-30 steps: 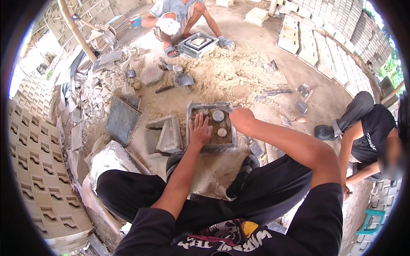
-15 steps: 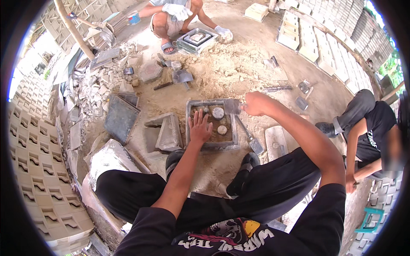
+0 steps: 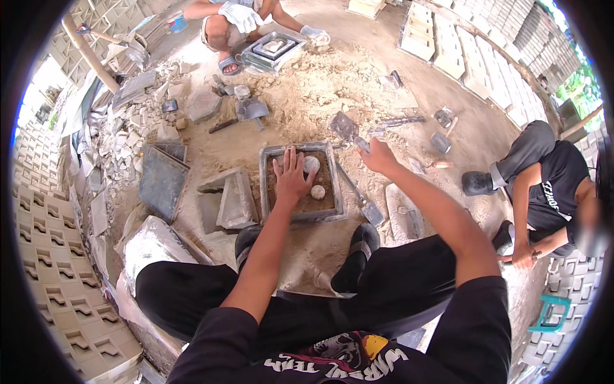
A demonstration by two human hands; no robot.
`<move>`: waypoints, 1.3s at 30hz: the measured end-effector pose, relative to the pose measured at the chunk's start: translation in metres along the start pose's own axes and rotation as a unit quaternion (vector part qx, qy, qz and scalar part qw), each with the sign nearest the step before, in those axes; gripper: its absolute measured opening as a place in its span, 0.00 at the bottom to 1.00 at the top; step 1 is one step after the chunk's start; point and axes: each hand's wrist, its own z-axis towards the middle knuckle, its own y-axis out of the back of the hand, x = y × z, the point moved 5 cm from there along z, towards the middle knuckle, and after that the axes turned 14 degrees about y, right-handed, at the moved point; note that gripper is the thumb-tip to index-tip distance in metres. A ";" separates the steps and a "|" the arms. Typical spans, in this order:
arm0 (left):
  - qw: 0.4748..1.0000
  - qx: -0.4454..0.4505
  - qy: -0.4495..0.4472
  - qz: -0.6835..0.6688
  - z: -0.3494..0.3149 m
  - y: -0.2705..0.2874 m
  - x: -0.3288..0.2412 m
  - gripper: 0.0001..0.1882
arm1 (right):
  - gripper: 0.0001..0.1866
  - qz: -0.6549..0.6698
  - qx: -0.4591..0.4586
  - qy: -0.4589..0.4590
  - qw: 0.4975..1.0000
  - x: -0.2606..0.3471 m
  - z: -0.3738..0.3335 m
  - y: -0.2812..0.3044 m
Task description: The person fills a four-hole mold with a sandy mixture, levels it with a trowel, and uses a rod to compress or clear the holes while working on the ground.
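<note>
A square metal mould frame (image 3: 338, 179) lies on the ground before my feet, with brown sand inside. My left hand (image 3: 293, 182) rests in it, fingers spread over the sand. By its fingertips sits a round pale piece (image 3: 311, 164), partly behind my thumb. A smaller round piece (image 3: 318, 191) lies nearer me. To the right of the frame, my right hand (image 3: 381, 157) is closed round the handle of a trowel (image 3: 345, 127). The blade is out over loose sand beyond the frame's far right corner.
A long-handled small tool (image 3: 371, 212) lies along the frame's right side. Left are a concrete block (image 3: 238, 201) and dark slabs (image 3: 162, 182). Ahead, a gloved co-worker (image 3: 240, 18) squats at another mould (image 3: 272, 48); a person in black (image 3: 563, 185) sits at right.
My right hand has swung the trowel from the frame's right rim outward over the sand. My left hand stays in the frame. The whole view has shifted slightly.
</note>
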 end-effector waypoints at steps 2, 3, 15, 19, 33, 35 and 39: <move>1.000 0.004 0.003 0.019 0.003 0.001 -0.007 0.37 | 0.25 -0.018 -0.039 -0.039 0.998 -0.027 0.010 -0.021; 1.000 0.006 0.004 0.014 0.002 0.000 -0.008 0.37 | 0.25 -0.011 -0.063 -0.064 0.996 -0.040 0.010 -0.034; 1.000 -0.003 0.015 -0.025 0.007 -0.005 0.003 0.32 | 0.20 -0.092 -0.233 0.060 0.966 -0.045 0.018 -0.133; 0.999 -0.008 0.007 -0.036 0.007 -0.001 0.000 0.33 | 0.17 0.031 -0.071 -0.003 0.997 -0.033 0.025 -0.165; 0.992 0.033 -0.109 0.050 -0.013 -0.015 0.013 0.34 | 0.39 0.109 -0.239 -0.144 0.954 -0.036 0.007 -0.058; 0.994 0.045 -0.078 0.063 -0.023 -0.016 0.009 0.34 | 0.39 0.126 -0.284 -0.148 0.939 -0.021 0.002 -0.021; 0.998 0.055 -0.009 0.026 -0.039 -0.008 0.012 0.34 | 0.35 0.255 -0.342 -0.087 0.900 0.045 -0.006 0.045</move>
